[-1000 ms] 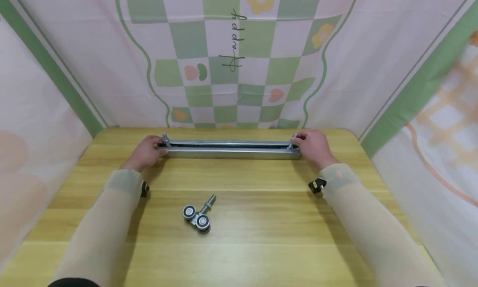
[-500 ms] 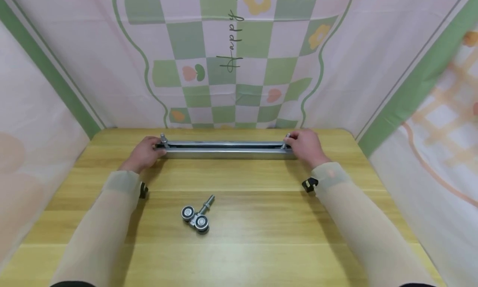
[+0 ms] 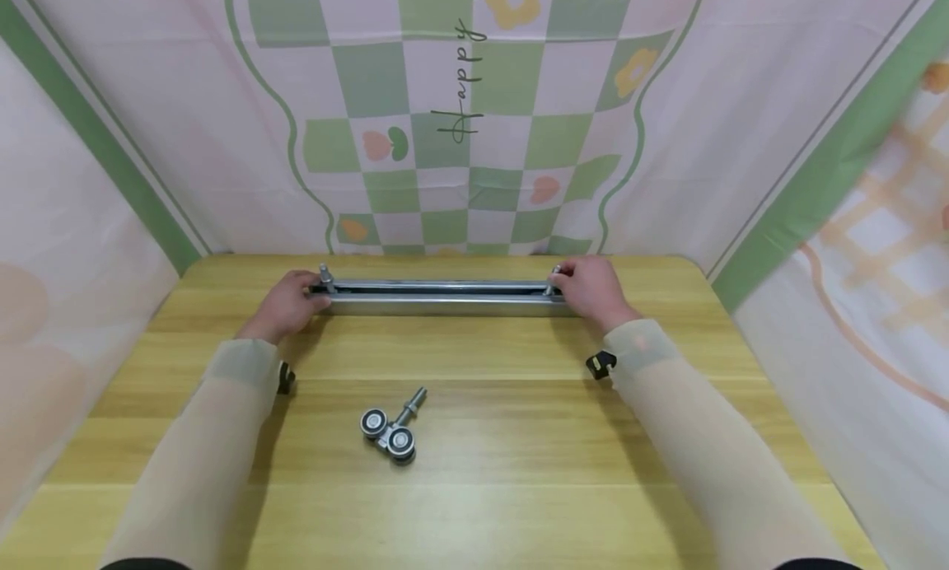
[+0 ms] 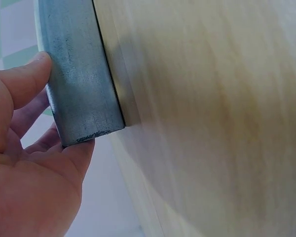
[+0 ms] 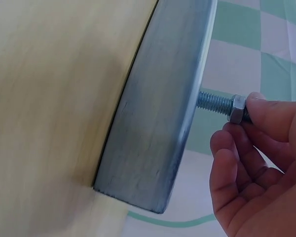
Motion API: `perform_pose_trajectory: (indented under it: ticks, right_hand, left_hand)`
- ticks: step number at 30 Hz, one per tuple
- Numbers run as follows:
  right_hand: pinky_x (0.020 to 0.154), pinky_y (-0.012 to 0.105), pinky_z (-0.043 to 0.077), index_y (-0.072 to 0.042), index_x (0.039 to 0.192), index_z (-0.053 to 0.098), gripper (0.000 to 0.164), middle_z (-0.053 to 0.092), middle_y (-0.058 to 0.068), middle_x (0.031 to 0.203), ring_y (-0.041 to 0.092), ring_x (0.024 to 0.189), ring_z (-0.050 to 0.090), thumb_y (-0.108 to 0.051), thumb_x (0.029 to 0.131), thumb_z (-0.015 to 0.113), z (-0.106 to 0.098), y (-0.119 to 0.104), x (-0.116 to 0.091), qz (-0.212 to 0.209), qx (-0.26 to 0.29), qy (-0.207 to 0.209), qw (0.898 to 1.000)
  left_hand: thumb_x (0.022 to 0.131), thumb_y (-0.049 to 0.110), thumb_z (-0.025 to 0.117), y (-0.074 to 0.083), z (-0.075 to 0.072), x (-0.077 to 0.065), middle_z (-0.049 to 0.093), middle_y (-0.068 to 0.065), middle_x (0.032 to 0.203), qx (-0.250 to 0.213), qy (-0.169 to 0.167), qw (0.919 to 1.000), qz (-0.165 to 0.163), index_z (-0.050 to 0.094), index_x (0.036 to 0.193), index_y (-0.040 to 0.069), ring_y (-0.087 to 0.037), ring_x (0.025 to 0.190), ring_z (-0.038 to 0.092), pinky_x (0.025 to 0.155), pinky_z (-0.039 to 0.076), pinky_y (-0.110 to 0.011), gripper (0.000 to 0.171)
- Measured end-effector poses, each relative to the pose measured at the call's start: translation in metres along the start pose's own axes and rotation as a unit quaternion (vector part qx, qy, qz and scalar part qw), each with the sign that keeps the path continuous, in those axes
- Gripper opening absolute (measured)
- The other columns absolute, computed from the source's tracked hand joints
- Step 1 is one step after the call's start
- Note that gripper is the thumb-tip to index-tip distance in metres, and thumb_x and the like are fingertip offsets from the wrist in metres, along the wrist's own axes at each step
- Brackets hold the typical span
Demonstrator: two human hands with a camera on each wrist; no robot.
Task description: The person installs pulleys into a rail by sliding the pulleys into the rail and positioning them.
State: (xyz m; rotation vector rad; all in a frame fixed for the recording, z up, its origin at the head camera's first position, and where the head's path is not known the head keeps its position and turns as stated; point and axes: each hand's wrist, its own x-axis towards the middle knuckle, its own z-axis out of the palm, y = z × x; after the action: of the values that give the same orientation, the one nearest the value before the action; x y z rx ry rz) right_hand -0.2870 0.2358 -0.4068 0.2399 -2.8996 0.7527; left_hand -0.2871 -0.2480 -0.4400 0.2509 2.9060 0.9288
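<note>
Steel rail (image 3: 445,306) stretches left to right on a wooden table (image 3: 519,438), left end gripped by a person's left hand (image 3: 287,305); the right hand (image 3: 591,288), nearer the other end, pinches a bolt (image 5: 214,102) rising from the rail.

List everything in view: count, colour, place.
Metal rail: one, silver, across the table's far side
Left bolt: one, silver, upright at rail's left end
Right bolt: one, silver, with nut, upright toward rail's right end
Roller trolley: one, silver and black, on the table nearer the person
Table: one, light wood-brown, under the rail
Patterned cloth: count unclear, white, green, pink, orange, around the table
Wrist devices: two, black, at the wrists
Black shapes: two, black, unidentifiable, head view's bottom edge
Sleeves: two, beige, arms
Left hand: one, gripping rail's left end
Right hand: one, pinching right bolt
</note>
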Motion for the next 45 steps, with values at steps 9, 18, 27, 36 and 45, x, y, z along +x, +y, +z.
perform_pose_trajectory:
  ticks: [9,18,27,36,45]
  right_hand:
    - [0.075,0.043,0.046,-0.005,0.091,0.075,0.019,0.069,0.007,0.082,0.028,0.078,0.058,-0.020,0.096,0.065,0.004,-0.007,0.002,0.002,0.001,-0.007,1.000]
    - [0.075,0.042,0.046,-0.006,0.088,0.075,0.019,0.068,0.006,0.079,0.027,0.076,0.057,-0.022,0.095,0.067,0.009,-0.015,0.005,-0.003,-0.002,-0.013,1.000]
    - [0.076,0.043,0.047,-0.005,0.089,0.075,0.018,0.068,0.005,0.079,0.027,0.077,0.057,-0.020,0.095,0.067,0.013,-0.025,0.007,-0.017,-0.014,-0.021,1.000]
    - [0.075,0.042,0.047,-0.007,0.089,0.074,0.019,0.066,0.006,0.080,0.026,0.077,0.057,-0.022,0.096,0.065,0.019,-0.034,0.009,-0.022,-0.017,-0.030,0.999]
    - [0.072,0.041,0.046,-0.008,0.084,0.073,0.022,0.063,0.005,0.076,0.025,0.072,0.054,-0.024,0.097,0.065,0.026,-0.048,0.012,-0.035,-0.026,-0.033,0.998]
  left_hand:
    - [0.100,0.017,0.059,0.001,-0.001,0.000,0.033,-0.034,0.147,-0.002,-0.006,1.0000,-0.004,0.045,0.141,-0.013,-0.051,0.134,0.032,0.112,0.024,-0.060,0.052]
    - [0.100,0.017,0.059,0.005,-0.002,-0.004,0.031,-0.034,0.149,-0.004,-0.012,0.9998,-0.012,0.042,0.142,-0.013,-0.051,0.135,0.031,0.113,0.023,-0.060,0.054]
    - [0.101,0.018,0.058,0.002,-0.002,-0.003,0.031,-0.034,0.148,-0.006,-0.013,0.9999,-0.007,0.042,0.142,-0.013,-0.051,0.135,0.031,0.113,0.023,-0.060,0.054]
    - [0.100,0.018,0.058,0.001,0.000,-0.001,0.032,-0.033,0.148,-0.006,-0.012,0.9999,-0.006,0.043,0.142,-0.013,-0.051,0.136,0.031,0.113,0.023,-0.060,0.053]
    - [0.100,0.018,0.058,0.001,-0.001,-0.001,0.033,-0.034,0.148,0.000,-0.011,0.9999,-0.003,0.044,0.141,-0.012,-0.051,0.135,0.032,0.113,0.023,-0.060,0.052]
